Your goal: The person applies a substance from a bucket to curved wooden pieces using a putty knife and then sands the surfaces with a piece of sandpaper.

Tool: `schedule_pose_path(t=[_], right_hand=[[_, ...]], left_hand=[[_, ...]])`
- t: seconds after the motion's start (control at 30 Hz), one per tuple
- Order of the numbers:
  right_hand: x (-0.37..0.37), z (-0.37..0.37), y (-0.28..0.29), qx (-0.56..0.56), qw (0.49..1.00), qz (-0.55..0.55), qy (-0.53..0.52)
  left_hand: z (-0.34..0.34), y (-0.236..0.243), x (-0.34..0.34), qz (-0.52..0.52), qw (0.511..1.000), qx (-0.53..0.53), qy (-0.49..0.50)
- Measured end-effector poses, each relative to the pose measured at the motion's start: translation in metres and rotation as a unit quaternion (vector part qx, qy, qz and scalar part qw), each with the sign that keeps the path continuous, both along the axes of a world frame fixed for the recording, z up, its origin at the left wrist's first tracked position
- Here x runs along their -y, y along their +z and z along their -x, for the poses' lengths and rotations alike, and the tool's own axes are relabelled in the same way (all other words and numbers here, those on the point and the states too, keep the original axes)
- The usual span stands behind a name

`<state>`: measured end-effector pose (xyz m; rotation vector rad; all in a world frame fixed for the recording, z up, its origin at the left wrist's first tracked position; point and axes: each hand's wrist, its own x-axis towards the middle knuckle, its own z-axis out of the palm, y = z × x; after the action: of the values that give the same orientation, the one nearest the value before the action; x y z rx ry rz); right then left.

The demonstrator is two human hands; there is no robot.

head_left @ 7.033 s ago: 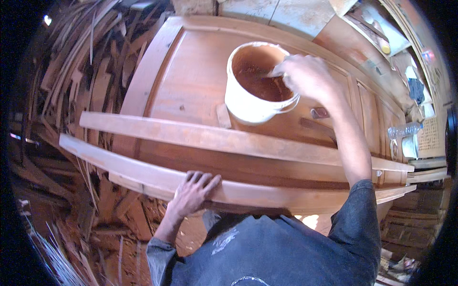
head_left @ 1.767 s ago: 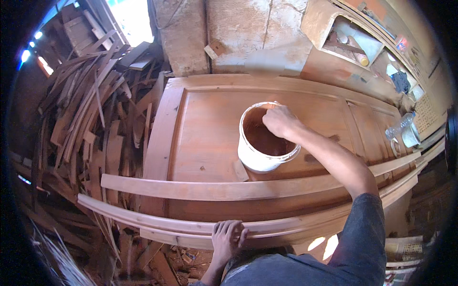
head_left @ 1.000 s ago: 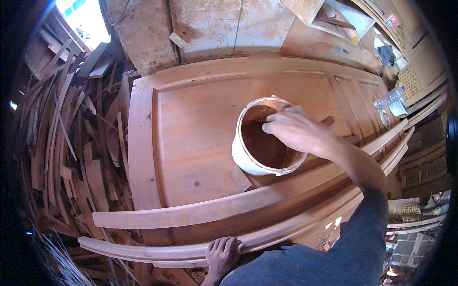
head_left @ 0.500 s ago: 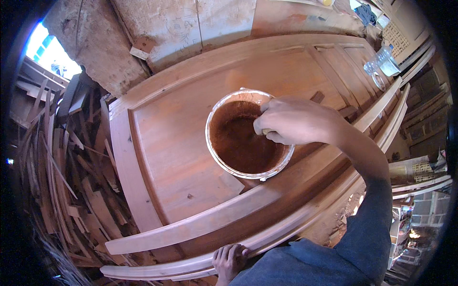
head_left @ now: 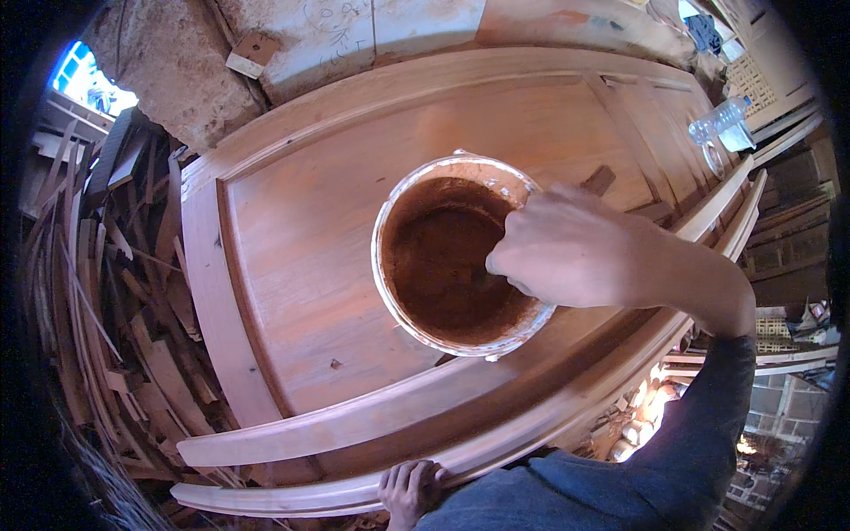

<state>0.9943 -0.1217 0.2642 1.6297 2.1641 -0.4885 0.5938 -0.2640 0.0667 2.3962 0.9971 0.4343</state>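
Observation:
A round white-rimmed bucket stands on a wooden door panel; its inside is coated reddish brown, with dark brown stuff at the bottom. My right hand hangs over the bucket's right rim, fingers curled in a fist toward its inside. Whatever the fist grips is hidden by the fingers and the shadow. At the near edge, my left hand wraps its fingers over a long pale wooden moulding.
Another long wooden strip lies across the door's near side. Scrap wood is heaped at the left. A clear plastic bottle lies at the far right, and a stained wall rises behind the door. Small wood offcuts rest beside the bucket.
My right hand has shifted a little right and down over the bucket, and the yellowish bit seen between its fingers no longer shows. The view has moved slightly; my left hand keeps its hold.

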Motion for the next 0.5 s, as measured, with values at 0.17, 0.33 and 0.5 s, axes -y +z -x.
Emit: schedule_pose_path(t=[0.17,0.33,0.5], right_hand=[[-0.024,0.008,-0.038,-0.048,0.995,-0.087,-0.002],[-0.013,0.006,-0.048,-0.042,0.997,-0.063,0.004],[-0.019,0.003,-0.021,-0.042,0.993,-0.099,0.05]], left_hand=[[-0.003,0.001,-0.002,0.008,1.0,0.003,-0.005],[-0.011,0.008,-0.009,0.006,1.0,0.003,-0.002],[-0.009,0.013,0.0,0.004,0.999,-0.016,0.03]])
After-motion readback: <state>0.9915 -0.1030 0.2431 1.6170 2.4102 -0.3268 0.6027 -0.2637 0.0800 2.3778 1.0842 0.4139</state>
